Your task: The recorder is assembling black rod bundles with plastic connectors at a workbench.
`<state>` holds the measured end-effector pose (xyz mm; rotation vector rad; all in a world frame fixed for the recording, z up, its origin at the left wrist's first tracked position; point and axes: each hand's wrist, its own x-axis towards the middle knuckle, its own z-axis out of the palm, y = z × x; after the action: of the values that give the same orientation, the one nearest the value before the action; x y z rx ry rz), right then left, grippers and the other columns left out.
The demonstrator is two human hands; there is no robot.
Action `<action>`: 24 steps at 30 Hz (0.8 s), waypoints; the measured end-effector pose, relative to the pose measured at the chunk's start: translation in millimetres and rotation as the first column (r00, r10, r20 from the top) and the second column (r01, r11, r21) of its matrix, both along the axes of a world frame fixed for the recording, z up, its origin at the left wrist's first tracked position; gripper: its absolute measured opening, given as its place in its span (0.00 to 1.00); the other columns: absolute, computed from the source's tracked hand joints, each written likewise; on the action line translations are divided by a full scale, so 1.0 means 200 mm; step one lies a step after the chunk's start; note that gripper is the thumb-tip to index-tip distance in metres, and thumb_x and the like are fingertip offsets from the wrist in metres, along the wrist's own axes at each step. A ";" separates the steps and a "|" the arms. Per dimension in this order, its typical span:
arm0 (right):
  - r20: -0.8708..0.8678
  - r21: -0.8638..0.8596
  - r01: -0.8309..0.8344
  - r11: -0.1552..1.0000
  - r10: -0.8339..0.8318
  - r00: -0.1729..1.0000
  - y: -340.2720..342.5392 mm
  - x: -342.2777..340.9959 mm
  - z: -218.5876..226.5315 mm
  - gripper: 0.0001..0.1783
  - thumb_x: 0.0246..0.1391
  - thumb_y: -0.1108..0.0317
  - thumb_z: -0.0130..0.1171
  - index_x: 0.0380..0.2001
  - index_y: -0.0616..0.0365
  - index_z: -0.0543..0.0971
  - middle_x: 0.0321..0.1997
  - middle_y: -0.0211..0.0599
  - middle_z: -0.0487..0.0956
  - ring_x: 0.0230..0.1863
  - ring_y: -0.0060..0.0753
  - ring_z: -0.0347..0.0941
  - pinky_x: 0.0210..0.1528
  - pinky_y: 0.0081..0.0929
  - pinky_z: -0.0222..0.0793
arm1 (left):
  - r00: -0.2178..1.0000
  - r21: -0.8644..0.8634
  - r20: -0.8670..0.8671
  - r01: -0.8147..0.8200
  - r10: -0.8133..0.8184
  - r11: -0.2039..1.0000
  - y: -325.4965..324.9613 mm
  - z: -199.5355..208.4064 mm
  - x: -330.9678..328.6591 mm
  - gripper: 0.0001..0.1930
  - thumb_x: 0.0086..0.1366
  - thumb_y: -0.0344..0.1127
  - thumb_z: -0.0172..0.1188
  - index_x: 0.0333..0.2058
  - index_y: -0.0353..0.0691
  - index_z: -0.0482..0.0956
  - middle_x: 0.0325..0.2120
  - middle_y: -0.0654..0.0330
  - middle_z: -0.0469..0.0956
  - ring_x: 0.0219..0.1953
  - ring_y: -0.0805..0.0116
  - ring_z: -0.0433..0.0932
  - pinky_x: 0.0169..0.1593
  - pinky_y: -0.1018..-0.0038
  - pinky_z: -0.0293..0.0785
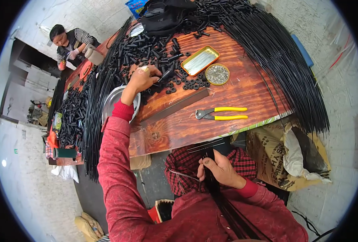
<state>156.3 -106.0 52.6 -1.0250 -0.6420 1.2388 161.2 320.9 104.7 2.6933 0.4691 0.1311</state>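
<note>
My left hand (140,78) reaches out over the wooden table (243,92) and pinches a small black plastic tube (165,74) at the edge of a heap of black tube pieces (146,46). My right hand (218,168) stays low over my lap, closed around a bundle of thin black rods (223,201) that runs down toward my body. Both sleeves are red.
Yellow-handled pliers (221,113), a dark flat bar (175,107), an orange tray (200,60) and a round tin of small metal parts (217,74) lie on the table. Long black rods (284,64) fan over the right edge. A round metal plate (114,101) sits left. Another person (68,42) works far left.
</note>
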 end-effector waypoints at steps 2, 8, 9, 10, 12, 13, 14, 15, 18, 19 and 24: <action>0.009 -0.011 -0.006 1.000 0.006 1.000 -0.01 0.00 0.02 0.20 0.72 0.54 0.46 0.43 0.65 0.68 0.29 0.43 0.80 0.28 0.31 0.79 0.34 0.26 0.75 | 0.995 0.077 -0.076 0.063 -0.058 0.995 -0.04 0.04 -0.02 0.10 0.55 0.32 0.69 0.37 0.41 0.84 0.29 0.57 0.83 0.33 0.65 0.79 0.44 0.68 0.73; 0.031 0.021 -0.018 1.000 0.017 0.999 -0.03 -0.02 0.02 0.18 0.72 0.56 0.45 0.43 0.65 0.68 0.29 0.43 0.80 0.28 0.31 0.79 0.33 0.25 0.75 | 0.978 0.326 0.186 0.032 -0.097 0.945 -0.17 0.02 -0.03 0.16 0.52 0.26 0.68 0.41 0.47 0.82 0.36 0.60 0.74 0.37 0.61 0.76 0.41 0.65 0.73; 0.030 0.017 -0.012 1.000 0.011 0.999 -0.04 -0.02 0.02 0.18 0.72 0.56 0.45 0.43 0.65 0.68 0.29 0.43 0.80 0.28 0.31 0.79 0.33 0.25 0.75 | 0.960 0.335 0.180 0.143 -0.212 0.931 -0.23 0.04 0.00 0.17 0.52 0.24 0.67 0.42 0.48 0.83 0.36 0.60 0.74 0.37 0.59 0.76 0.41 0.65 0.74; 0.033 0.023 -0.015 1.000 0.014 0.999 -0.04 -0.02 0.02 0.18 0.72 0.57 0.45 0.43 0.64 0.68 0.28 0.43 0.80 0.28 0.31 0.79 0.33 0.25 0.75 | 0.933 0.345 0.173 0.242 -0.315 0.907 -0.27 0.05 -0.01 0.19 0.52 0.22 0.65 0.43 0.49 0.83 0.36 0.60 0.74 0.37 0.58 0.76 0.41 0.66 0.75; 0.036 0.026 -0.022 0.999 0.021 0.999 -0.04 -0.04 0.03 0.17 0.72 0.58 0.45 0.42 0.64 0.68 0.28 0.42 0.80 0.28 0.31 0.79 0.33 0.25 0.75 | 0.923 0.411 0.079 0.313 -0.376 0.856 -0.23 0.01 -0.01 0.25 0.53 0.25 0.62 0.50 0.58 0.81 0.37 0.60 0.73 0.39 0.55 0.78 0.40 0.62 0.76; 0.063 0.038 -0.009 0.999 0.007 0.998 -0.04 -0.04 0.04 0.18 0.72 0.57 0.45 0.42 0.66 0.68 0.28 0.43 0.80 0.27 0.30 0.80 0.32 0.25 0.75 | 0.923 0.417 0.049 0.329 -0.382 0.847 -0.26 0.01 0.00 0.27 0.54 0.25 0.62 0.52 0.60 0.80 0.37 0.60 0.73 0.37 0.56 0.78 0.38 0.62 0.76; 0.090 0.050 0.003 0.999 -0.007 0.996 -0.04 -0.04 0.04 0.19 0.72 0.57 0.44 0.42 0.67 0.68 0.27 0.43 0.81 0.26 0.30 0.80 0.31 0.25 0.75 | 0.922 0.423 0.019 0.344 -0.388 0.838 -0.28 0.01 0.01 0.28 0.54 0.25 0.62 0.54 0.61 0.79 0.36 0.60 0.73 0.36 0.56 0.78 0.37 0.62 0.77; 0.092 0.045 0.005 0.999 -0.009 0.996 -0.05 -0.04 0.04 0.19 0.72 0.57 0.44 0.42 0.67 0.68 0.27 0.43 0.81 0.26 0.30 0.80 0.31 0.25 0.75 | 0.917 0.440 -0.003 0.360 -0.400 0.822 -0.29 0.00 0.01 0.31 0.55 0.26 0.62 0.57 0.64 0.77 0.35 0.60 0.72 0.34 0.57 0.78 0.35 0.63 0.77; 0.105 0.064 0.012 0.998 -0.018 0.994 -0.06 -0.04 0.02 0.20 0.72 0.56 0.45 0.42 0.67 0.68 0.27 0.43 0.81 0.26 0.30 0.80 0.31 0.25 0.75 | 0.921 0.399 -0.033 0.369 -0.389 0.839 -0.32 0.00 0.01 0.31 0.55 0.26 0.62 0.57 0.64 0.76 0.34 0.60 0.72 0.34 0.57 0.78 0.35 0.63 0.77; 0.096 0.056 0.007 0.998 -0.012 0.995 -0.05 -0.04 0.02 0.20 0.72 0.56 0.45 0.42 0.67 0.68 0.27 0.43 0.81 0.26 0.30 0.80 0.31 0.25 0.75 | 0.918 0.402 -0.032 0.373 -0.394 0.836 -0.31 0.00 0.01 0.29 0.56 0.29 0.64 0.56 0.64 0.77 0.34 0.60 0.72 0.33 0.57 0.78 0.36 0.63 0.77; 0.076 0.061 0.003 0.998 -0.007 0.997 -0.05 -0.04 0.02 0.20 0.72 0.56 0.45 0.42 0.68 0.68 0.27 0.43 0.81 0.26 0.30 0.80 0.31 0.25 0.76 | 0.908 0.414 0.003 0.381 -0.420 0.827 -0.33 0.00 0.01 0.25 0.56 0.30 0.67 0.52 0.61 0.80 0.35 0.61 0.73 0.35 0.58 0.78 0.36 0.64 0.78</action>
<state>148.4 -115.4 55.8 -1.0265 -0.7319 1.1729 162.8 255.0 104.9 3.1042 -0.1907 0.2574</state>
